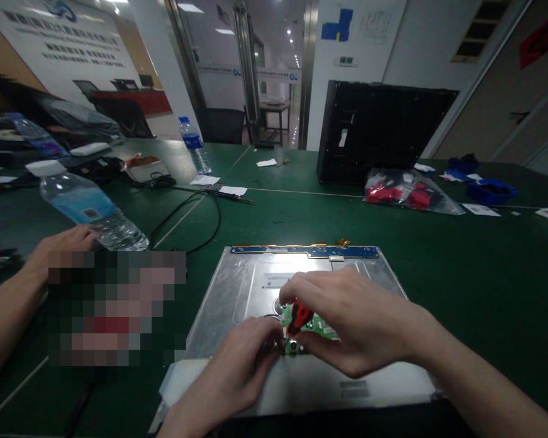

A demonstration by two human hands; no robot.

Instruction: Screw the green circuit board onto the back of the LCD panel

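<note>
A flat silver metal panel (pixel 214 310) lies on the table in front of me, with a blue circuit strip (pixel 278 250) along its far edge. On its middle sits a green circuit board (pixel 326 329), partly covered by my hands. My right hand (pixel 351 319) grips a red and black screwdriver (pixel 300 317), tilted with its lower end toward the board's near left part. Beside that end, my left hand (pixel 246 359) has its fingers curled together at the board's left edge. Whatever those fingers pinch is hidden.
At left, another person's hand (pixel 68 246) rests near a large water bottle (pixel 86 204). Black cable (pixel 219 219) loops behind it. A smaller bottle (pixel 194 146), a black monitor-like housing (pixel 379 134), a bag of red parts (pixel 406 191) and a blue tray (pixel 491 191) stand farther back.
</note>
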